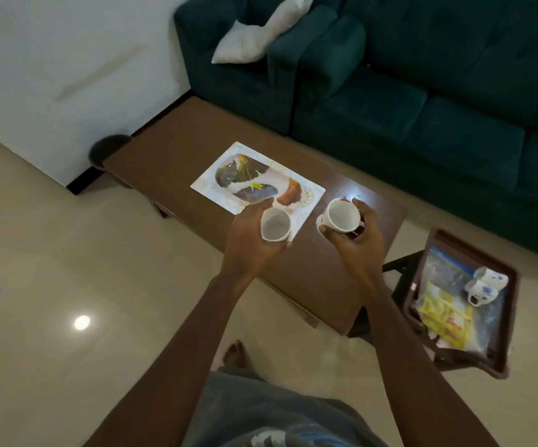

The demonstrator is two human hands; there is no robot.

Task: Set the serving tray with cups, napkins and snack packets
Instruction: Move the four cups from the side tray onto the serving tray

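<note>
My left hand [248,235] grips a white cup [274,224], held over the near right corner of the white serving tray [216,179] with leaf patterns. A second white cup [342,214], tilted with its mouth toward me, is held in my right hand [359,240] above the bare table just right of the tray. Both cups look empty inside. The serving tray lies flat on the brown coffee table [151,156] with nothing standing on it.
A brown plastic tray [513,285] on a dark stool at the right holds two white cups with blue marks [484,285] and snack packets [445,314], one yellow. A green sofa [422,91] runs behind the table. My bare foot [233,353] stands on the tiled floor.
</note>
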